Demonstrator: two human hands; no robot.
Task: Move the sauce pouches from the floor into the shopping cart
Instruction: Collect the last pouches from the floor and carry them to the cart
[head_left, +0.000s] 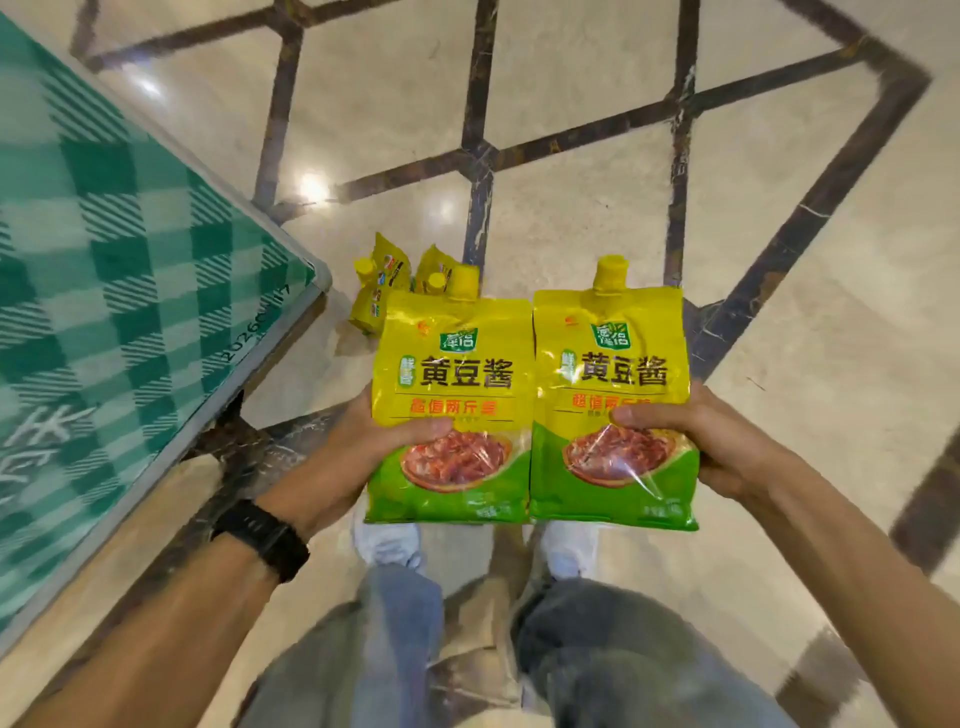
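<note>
Left hand: grips the left sauce pouch, thumb across its front.
Right hand: grips the right sauce pouch the same way.
Held pouches: upright, side by side, above the floor.
Floor pouches: clustered by the bench corner.

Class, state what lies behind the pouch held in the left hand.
More yellow sauce pouches sit on the floor behind the left-hand pouch. It covers part of them, so their number is unclear.

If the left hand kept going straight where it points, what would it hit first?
Probably the other yellow-and-green plastic sauce pouch, held by the right hand; the left hand with its own matching pouch aims toward it, though depth is unclear.
</note>
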